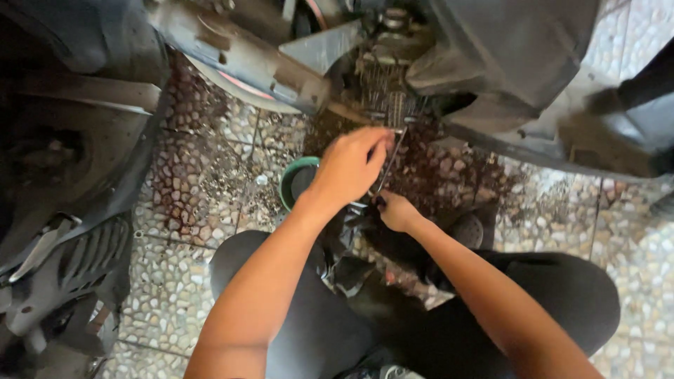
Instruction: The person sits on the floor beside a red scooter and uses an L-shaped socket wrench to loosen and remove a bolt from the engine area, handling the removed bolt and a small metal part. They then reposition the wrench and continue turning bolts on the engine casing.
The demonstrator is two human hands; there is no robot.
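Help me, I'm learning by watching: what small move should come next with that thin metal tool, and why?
Probably steady it. The left hand grips the thin metal tool at its top, the right hand pinches its lower end, under the engine part.

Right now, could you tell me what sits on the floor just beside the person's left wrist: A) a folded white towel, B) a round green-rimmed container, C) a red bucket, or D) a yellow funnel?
B: a round green-rimmed container stands on the pebble-patterned tiled floor, partly hidden behind the left hand, which grips a thin metal tool whose lower end the right hand holds.
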